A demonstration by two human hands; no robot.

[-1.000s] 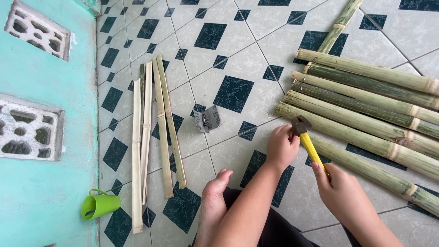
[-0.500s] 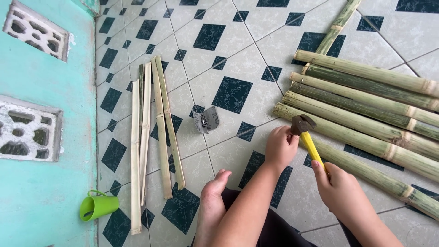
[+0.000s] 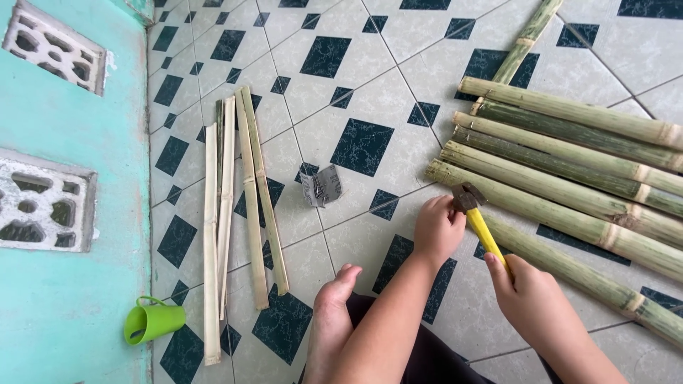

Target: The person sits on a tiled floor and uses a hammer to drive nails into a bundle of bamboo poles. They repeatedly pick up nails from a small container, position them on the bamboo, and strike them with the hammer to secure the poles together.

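My right hand [image 3: 535,297] is closed around the yellow handle of a hammer [image 3: 485,233]. The hammer's dark metal head rests beside the end of a green bamboo pole [image 3: 569,213]. My left hand [image 3: 437,229] sits just left of that head with its fingers curled, touching or nearly touching it. Whether it pinches something small is hidden. My forearms reach in from the bottom edge, and my bare foot [image 3: 333,313] lies on the tiles below the left hand.
Several long green bamboo poles [image 3: 569,142] lie side by side on the right of the patterned tile floor. A bundle of thin split bamboo strips [image 3: 238,213] lies at the left. A grey scrap [image 3: 320,188] sits mid-floor, and a green cup [image 3: 152,321] lies by the teal wall [image 3: 64,142].
Almost nothing differs. The hammer head has dipped slightly toward the pole end, and both hands stay where they were.
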